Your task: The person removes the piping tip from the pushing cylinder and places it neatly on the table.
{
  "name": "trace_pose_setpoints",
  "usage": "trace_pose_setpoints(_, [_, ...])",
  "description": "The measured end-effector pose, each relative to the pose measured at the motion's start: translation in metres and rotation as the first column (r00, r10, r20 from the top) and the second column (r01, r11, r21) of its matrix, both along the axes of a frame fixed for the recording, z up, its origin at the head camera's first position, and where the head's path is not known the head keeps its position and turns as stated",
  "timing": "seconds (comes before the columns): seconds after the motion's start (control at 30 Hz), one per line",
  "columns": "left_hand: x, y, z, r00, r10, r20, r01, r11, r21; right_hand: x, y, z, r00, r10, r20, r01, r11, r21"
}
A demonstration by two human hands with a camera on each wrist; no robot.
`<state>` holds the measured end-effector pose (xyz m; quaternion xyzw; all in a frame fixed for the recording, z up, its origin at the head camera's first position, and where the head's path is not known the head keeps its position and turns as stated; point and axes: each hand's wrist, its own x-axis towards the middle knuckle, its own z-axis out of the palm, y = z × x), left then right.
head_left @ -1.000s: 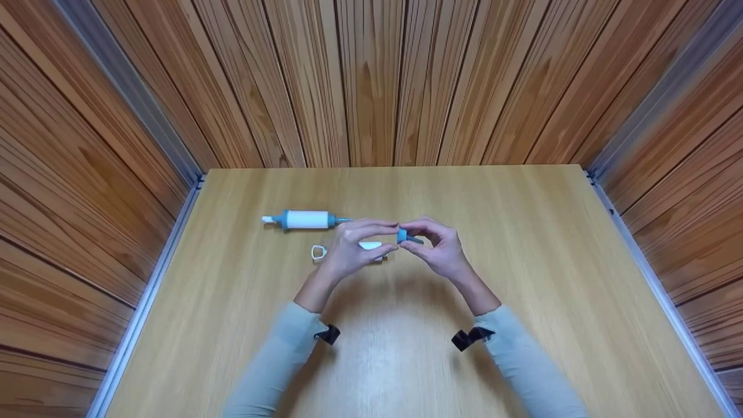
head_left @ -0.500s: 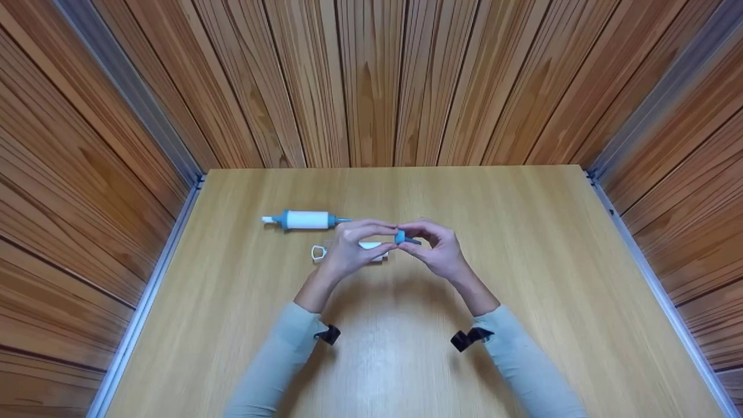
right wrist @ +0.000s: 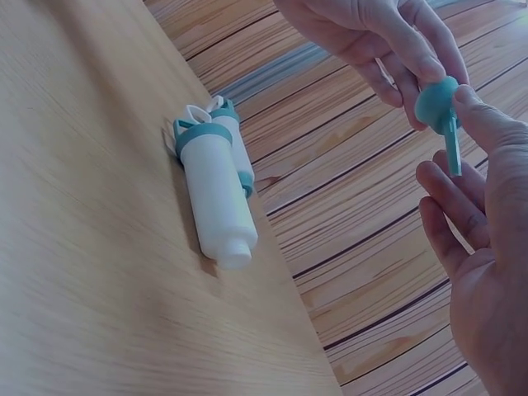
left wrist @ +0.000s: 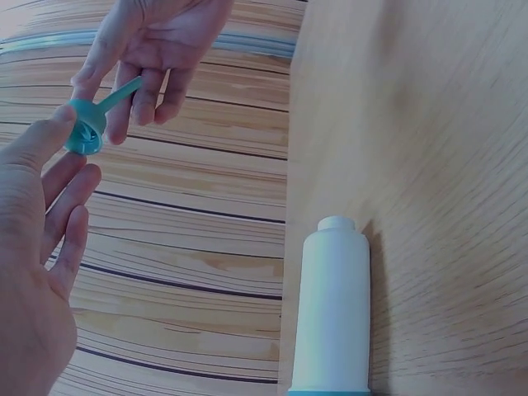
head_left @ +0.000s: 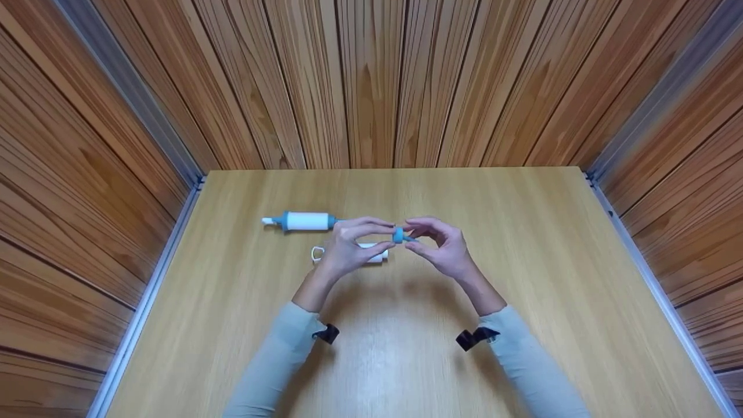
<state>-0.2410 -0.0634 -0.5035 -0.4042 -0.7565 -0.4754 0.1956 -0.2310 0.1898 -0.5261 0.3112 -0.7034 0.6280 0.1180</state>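
Observation:
A small teal cap with a narrow spout (head_left: 398,235) is held above the table between both hands. My left hand (head_left: 350,247) pinches the cap's round rim between thumb and fingertips, seen also in the left wrist view on the cap (left wrist: 85,132). The spout points towards my right hand (head_left: 441,247), whose thumb and fingers stand apart around it, close to the cap (right wrist: 436,103). Below the left hand lies a white bottle (head_left: 374,253) with a white loop at its left end, partly hidden by that hand.
Farther back, a second white cylinder with teal ends (head_left: 307,221) lies on its side, its right end partly behind the left fingers. Wood-panelled walls (head_left: 371,87) and metal rails (head_left: 145,278) enclose the wooden table (head_left: 522,261).
The right hand has shifted slightly right, its thumb and finger coming away from the cap's rim. The cap has moved a little left with the left hand.

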Motion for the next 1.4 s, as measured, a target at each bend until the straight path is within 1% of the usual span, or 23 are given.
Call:
trace_pose_setpoints(0.27, [-0.002, -0.003, 0.0, 1.0, -0.006, -0.012, 0.006, 1.0, 0.016, 0.001, 0.005, -0.001, 1.0, -0.016, -0.004, 0.016, 1.0, 0.007])
trace_pose_setpoints(0.47, [-0.001, -0.006, 0.003, 1.0, 0.004, 0.023, -0.004, 1.0, 0.02, 0.0, 0.007, -0.004, 1.0, -0.015, -0.02, 0.015, 1.0, 0.014])
trace_pose_setpoints(0.6, [-0.001, -0.007, 0.004, 0.999, 0.009, 0.035, -0.01, 0.999, 0.037, 0.001, 0.007, -0.007, 1.0, -0.009, -0.01, 0.009, 1.0, 0.02])
trace_pose_setpoints(0.83, [-0.001, -0.009, 0.005, 0.997, -0.008, 0.077, 0.004, 0.998, 0.057, 0.004, 0.005, -0.01, 0.998, -0.052, 0.02, 0.052, 0.998, 0.017])
trace_pose_setpoints(0.93, [0.0, -0.01, 0.005, 0.996, -0.011, 0.087, 0.006, 0.998, 0.064, 0.005, 0.003, -0.009, 0.998, -0.056, 0.029, 0.056, 0.998, 0.01])
trace_pose_setpoints(1.0, [0.0, -0.01, 0.004, 0.996, -0.011, 0.084, 0.005, 0.997, 0.072, 0.006, 0.002, -0.008, 0.998, -0.053, 0.034, 0.053, 0.999, 0.002])
trace_pose_setpoints(1.23, [0.0, -0.01, 0.001, 1.0, 0.001, 0.031, -0.004, 0.996, 0.087, 0.005, -0.002, -0.009, 0.999, -0.035, 0.031, 0.036, 0.999, -0.024])
trace_pose_setpoints(1.4, [0.001, -0.011, 0.0, 0.999, -0.006, 0.037, 0.003, 0.996, 0.084, 0.005, -0.002, -0.008, 0.999, -0.027, 0.027, 0.028, 0.999, -0.034])
